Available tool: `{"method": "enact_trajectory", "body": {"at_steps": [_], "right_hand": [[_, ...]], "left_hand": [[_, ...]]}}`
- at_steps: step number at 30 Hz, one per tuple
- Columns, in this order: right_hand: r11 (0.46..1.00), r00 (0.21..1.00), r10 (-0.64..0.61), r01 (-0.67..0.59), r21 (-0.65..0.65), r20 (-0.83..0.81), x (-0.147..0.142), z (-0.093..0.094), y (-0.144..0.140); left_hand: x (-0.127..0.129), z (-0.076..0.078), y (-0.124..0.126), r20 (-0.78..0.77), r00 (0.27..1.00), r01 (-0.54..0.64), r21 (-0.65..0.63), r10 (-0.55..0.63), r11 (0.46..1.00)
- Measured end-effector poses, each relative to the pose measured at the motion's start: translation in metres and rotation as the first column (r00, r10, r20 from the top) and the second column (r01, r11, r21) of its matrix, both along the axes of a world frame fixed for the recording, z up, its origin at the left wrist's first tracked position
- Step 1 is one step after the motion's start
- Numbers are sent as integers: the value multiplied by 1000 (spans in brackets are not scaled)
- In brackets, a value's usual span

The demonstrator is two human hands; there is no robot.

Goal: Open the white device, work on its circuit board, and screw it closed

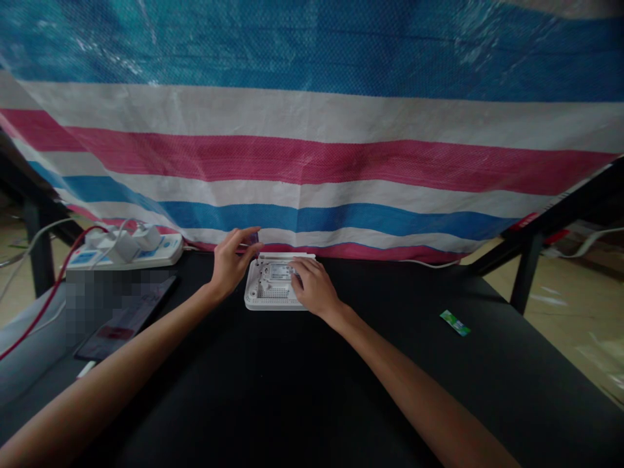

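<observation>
A white router-like device (267, 289) lies upside down on the black table (302, 390), its label and vent holes facing up. My right hand (314, 286) rests on its right half, fingers pressing down on the underside. Just left of the device's far corner, my left hand (233, 260) is raised, with thumb and forefinger pinching a small dark object (253, 238); what that object is cannot be made out.
A white power strip (127, 252) with chargers and a red cable (43, 305) sits at the far left. A phone (124, 318) lies near it. A small green packet (455, 322) lies to the right. A striped tarp (312, 162) hangs behind the table.
</observation>
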State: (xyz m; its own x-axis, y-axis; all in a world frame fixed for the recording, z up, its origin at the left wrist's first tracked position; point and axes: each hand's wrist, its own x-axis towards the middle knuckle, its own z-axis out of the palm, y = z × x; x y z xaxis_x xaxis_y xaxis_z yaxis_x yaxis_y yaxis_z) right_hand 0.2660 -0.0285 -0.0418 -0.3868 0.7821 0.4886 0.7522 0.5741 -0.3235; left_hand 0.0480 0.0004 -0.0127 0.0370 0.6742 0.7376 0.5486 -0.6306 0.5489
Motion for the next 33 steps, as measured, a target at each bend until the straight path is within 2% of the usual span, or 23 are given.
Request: {"method": "enact_trajectory", "body": {"at_steps": [6, 13, 24, 30, 33], "right_hand": [[1000, 1000, 0, 0, -7, -2, 1, -1, 1], [1000, 1000, 3, -3, 1, -4, 1, -2, 1], [1000, 1000, 7, -7, -4, -14, 1, -1, 1], [1000, 1000, 7, -7, -16, -4, 0, 0, 0], [1000, 1000, -2, 2, -22, 4, 0, 0, 0]], "left_hand": [[0, 1, 2, 38, 999, 11, -26, -10, 1000], [-1, 2, 0, 71, 995, -63, -64, 67, 996], [1, 0, 1, 96, 995, 22, -87, -14, 996], [0, 3, -1, 59, 998, -22, -103, 28, 994], [1, 6, -3, 64, 998, -2, -117, 10, 993]]}}
